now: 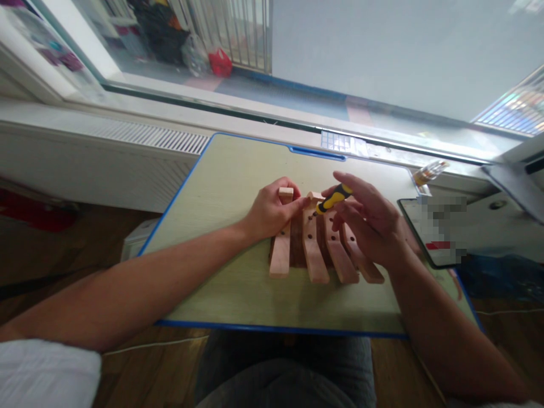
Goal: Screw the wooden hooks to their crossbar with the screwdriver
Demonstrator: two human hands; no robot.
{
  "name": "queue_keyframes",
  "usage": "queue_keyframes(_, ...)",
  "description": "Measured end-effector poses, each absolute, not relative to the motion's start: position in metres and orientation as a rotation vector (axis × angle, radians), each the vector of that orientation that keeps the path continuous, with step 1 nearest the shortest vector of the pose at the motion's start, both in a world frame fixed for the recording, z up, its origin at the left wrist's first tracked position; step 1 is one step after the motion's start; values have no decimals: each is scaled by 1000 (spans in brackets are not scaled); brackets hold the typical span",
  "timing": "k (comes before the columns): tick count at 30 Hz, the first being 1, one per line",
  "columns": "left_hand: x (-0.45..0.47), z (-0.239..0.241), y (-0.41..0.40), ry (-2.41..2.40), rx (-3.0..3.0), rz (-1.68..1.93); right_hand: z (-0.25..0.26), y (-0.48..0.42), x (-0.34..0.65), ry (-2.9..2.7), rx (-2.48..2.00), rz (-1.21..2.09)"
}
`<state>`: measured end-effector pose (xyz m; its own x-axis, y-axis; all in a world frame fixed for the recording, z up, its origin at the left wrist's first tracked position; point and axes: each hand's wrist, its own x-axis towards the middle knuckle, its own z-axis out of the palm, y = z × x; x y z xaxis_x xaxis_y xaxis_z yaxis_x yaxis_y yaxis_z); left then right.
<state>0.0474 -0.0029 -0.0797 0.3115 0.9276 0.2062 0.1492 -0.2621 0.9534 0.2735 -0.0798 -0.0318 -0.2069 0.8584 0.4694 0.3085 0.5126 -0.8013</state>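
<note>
At frame centre, the right hand is gripping a screwdriver while the left hand is pinching a slat; the tip may be slipping toward those fingers.

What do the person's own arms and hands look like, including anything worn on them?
Both forearms are bare from the elbow down. The left hand and the right hand wear no gloves, and no rings or watch show. A short white fabric sleeve covers the left upper arm; a sliver of white shows at the right arm's lower edge.
</note>
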Motion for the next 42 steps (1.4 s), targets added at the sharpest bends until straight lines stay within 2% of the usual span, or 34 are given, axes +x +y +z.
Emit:
queue_keyframes(6,47,-78,-4,989,1639,1037,-28,-81,274,-1829,-965,563)
queue_keyframes(22,47,-76,-6,1023,1694,1034,-25,-81,277,-1929,-968,581)
queue_keyframes(28,48,-75,-6,1017,1686,1038,-29,-79,276,-1842,-985,650)
queue_keyframes(42,48,-78,-6,1021,1663,1039,-32,-80,270,-1721,-1020,532)
